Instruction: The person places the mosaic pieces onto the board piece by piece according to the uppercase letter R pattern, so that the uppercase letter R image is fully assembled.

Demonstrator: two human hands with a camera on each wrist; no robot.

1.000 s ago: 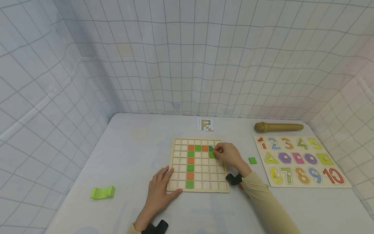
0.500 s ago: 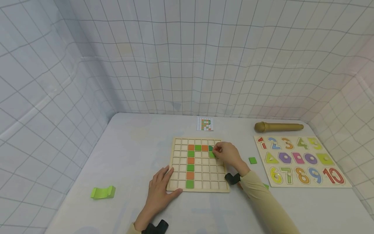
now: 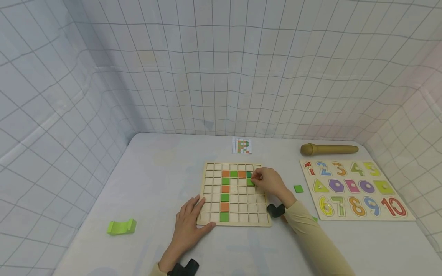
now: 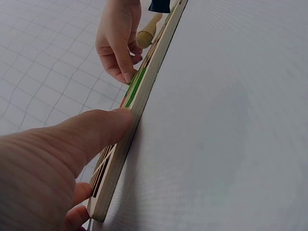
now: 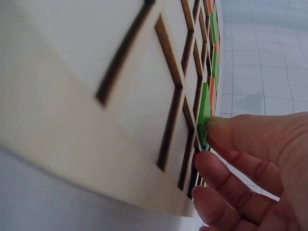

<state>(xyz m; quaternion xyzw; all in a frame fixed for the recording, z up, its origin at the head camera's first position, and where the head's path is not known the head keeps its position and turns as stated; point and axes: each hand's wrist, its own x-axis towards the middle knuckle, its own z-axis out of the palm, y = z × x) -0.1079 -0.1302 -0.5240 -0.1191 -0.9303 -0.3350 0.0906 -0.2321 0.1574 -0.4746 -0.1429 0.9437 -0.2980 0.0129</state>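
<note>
A square wooden grid board lies on the table, with orange and green square tiles set in one column and along an upper row. At the board's lower left corner my left hand rests, its thumb on the near edge and fingers along the left side. My right hand reaches over the upper right part and pinches a green tile, which sits slightly tilted at its cell. Its index fingertip is hidden behind the thumb in the right wrist view. Just above that tile is a darker green piece, partly covered by the fingers.
A small pattern card lies behind the board. Right of it are a loose green tile, a number and shape puzzle and a brown microphone-shaped object. A light green curved block lies far left. Another tile is partly under the right sleeve.
Almost nothing differs. The right hand and wrist shift very slightly while the fingers stay at the green tile; the left hand keeps its place at the board's corner.
</note>
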